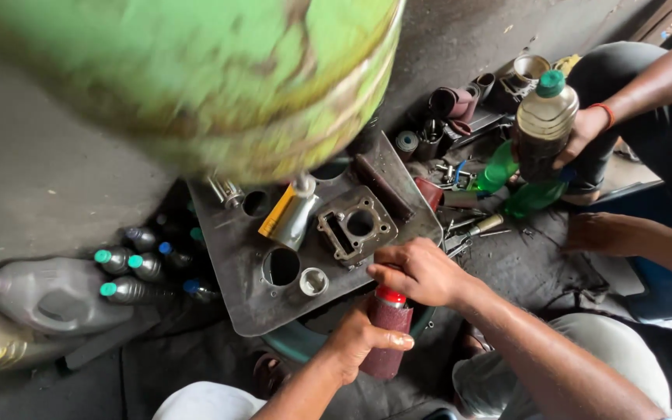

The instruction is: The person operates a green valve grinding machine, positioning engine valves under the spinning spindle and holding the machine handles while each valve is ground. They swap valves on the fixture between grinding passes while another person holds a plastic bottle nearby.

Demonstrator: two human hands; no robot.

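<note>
Left hand (355, 342) wrapped around a dark red can (386, 338) at bottom centre, fingers curled tight on its body. Can nearly upright, long axis running top to bottom, red cap (390, 295) pointing up toward the metal plate (235, 288). Right hand (421, 272) just above, fingertips pinched down at the cap (exact grip hidden behind the knuckles). On the plate: a square metal part (355, 225) with a round bore, a small ring (313, 281), a yellow-and-silver cylinder (288, 218). Left of the plate, a grey jug (48, 295) on its side beside small bottles (130, 268) with green and blue caps, contents not readable. Top right, another person's hand (577, 136) holding a green-capped bottle (544, 120) of dark liquid, upright
</note>
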